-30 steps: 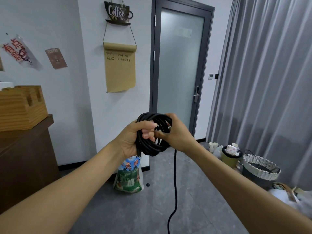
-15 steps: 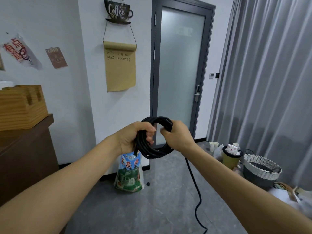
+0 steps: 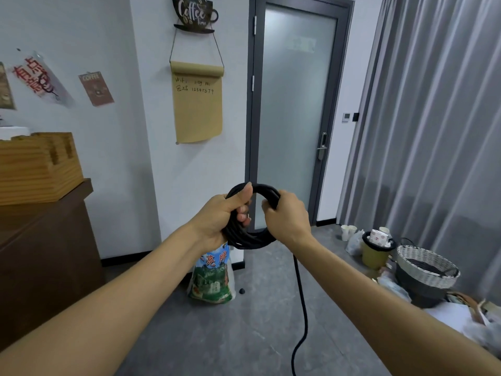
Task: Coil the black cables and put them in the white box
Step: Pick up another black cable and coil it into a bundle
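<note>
A black cable (image 3: 267,191) is wound into a round coil held up in front of me at chest height. My left hand (image 3: 221,219) grips the coil's left side, thumb lying over the top of the loops. My right hand (image 3: 287,217) grips the coil's right side with fingers curled round the strands. A loose tail of the cable (image 3: 301,299) hangs from the coil down to the grey floor and runs out of view at the bottom. No white box is in view.
A printed sack (image 3: 212,278) leans against the wall below the coil. A dark wooden counter (image 3: 40,256) with a wooden crate (image 3: 35,166) stands at left. A woven basket (image 3: 425,272), a yellow bin (image 3: 375,252) and paper cups sit at right by the grey curtain. A glass door (image 3: 292,109) is ahead.
The coil has been turned between my hands and lowered slightly. My right hand shifted round to its right side. The hanging tail swung right, then partway back.
</note>
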A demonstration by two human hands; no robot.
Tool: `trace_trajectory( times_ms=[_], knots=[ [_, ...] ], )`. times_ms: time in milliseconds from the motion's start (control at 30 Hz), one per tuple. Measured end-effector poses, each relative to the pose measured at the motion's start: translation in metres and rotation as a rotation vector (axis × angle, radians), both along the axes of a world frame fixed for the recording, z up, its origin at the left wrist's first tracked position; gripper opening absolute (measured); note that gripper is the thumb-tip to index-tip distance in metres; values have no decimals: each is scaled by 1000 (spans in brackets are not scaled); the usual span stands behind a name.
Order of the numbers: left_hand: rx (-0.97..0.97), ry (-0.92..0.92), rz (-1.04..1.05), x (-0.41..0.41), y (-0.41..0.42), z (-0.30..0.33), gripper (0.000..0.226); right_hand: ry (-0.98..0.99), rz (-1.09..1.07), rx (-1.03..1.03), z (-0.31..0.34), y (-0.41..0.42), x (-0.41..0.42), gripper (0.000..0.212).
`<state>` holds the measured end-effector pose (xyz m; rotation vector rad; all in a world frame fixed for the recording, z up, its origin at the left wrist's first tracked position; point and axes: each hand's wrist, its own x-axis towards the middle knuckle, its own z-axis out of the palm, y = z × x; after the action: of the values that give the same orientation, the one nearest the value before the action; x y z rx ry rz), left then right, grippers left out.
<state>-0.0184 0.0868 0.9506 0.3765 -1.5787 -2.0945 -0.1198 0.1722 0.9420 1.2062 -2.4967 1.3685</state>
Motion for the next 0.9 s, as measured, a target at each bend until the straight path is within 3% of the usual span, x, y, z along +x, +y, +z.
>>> trace_trajectory(
  times_ms=[300, 567, 667, 733, 800, 900],
  knots=[
    [104, 24, -79, 3, -5, -10, 33, 8, 75, 42, -7, -3, -3, 22],
    [74, -84, 30, 2, -12, -19, 36, -77, 285, 125, -12, 1, -11, 32],
    [117, -118, 66, 6, -24, -25, 39, -245, 373, 65, -11, 8, -24, 35],
    [156, -125, 87, 10, -32, -29, 42, -365, 420, -7, -11, 15, -38, 21],
    [199, -106, 127, 13, -41, -30, 41, -356, 390, -22, -15, 21, -54, 12],
    [259, -67, 239, 20, -65, -29, 35, -292, 266, -14, -26, 36, -75, 18]
  ],
)
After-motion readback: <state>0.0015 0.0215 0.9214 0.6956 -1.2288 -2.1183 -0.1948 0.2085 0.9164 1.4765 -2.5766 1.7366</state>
